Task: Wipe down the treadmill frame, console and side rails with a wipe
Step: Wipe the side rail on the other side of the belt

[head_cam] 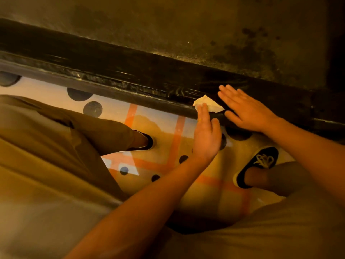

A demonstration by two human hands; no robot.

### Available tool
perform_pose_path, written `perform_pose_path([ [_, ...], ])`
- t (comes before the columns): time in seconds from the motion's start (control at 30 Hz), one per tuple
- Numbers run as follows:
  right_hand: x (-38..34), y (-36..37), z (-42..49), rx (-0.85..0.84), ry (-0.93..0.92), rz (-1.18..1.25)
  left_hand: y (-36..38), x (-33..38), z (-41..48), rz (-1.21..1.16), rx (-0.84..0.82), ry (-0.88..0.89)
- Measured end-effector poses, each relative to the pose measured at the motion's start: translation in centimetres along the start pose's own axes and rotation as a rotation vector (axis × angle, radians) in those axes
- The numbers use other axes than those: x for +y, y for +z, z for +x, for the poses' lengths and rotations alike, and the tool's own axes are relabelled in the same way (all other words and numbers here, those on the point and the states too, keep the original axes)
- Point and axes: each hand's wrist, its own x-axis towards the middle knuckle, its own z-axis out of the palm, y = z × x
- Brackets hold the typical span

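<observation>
Wipe (209,104) lies pressed to rail (130,77) under left hand (205,135) — fingers straight, for scrubbing; right hand (246,111) (flat, empty) likely braces.

Dim indoor exercise corner; home or gym, unclear.
A long glossy black treadmill side rail (130,77) crosses the yellow-lit view, between a worn dark speckled surface (168,25) and a pale floor covering with orange stripes and dark dots (160,131).

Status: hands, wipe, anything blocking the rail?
Left hand flat, pressing wipe to black side rail. Right hand open, over rail just beside wipe. Nothing seen blocking the rail.
</observation>
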Motion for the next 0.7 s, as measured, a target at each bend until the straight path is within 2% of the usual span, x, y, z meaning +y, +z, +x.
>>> perform_pose_path([
  [0.1,0.6,1.2,-0.5,-0.020,0.042,-0.006,2.2,1.8,1.0,-0.145,-0.021,-0.091],
  [0.3,1.2,3.1,-0.2,0.035,0.069,-0.024,5.7,3.6,3.9,-0.273,0.128,-0.247],
  [0.43,1.5,3.3,-0.3,0.041,0.044,-0.013,5.7,4.2,4.9,-0.259,0.243,-0.278],
  [0.57,1.3,3.1,-0.3,0.073,0.048,0.005,2.3,3.3,7.2,-0.234,0.410,-0.297],
  [0.7,1.3,3.3,-0.3,0.071,0.051,-0.017,2.0,2.1,6.9,-0.183,0.395,-0.264],
])
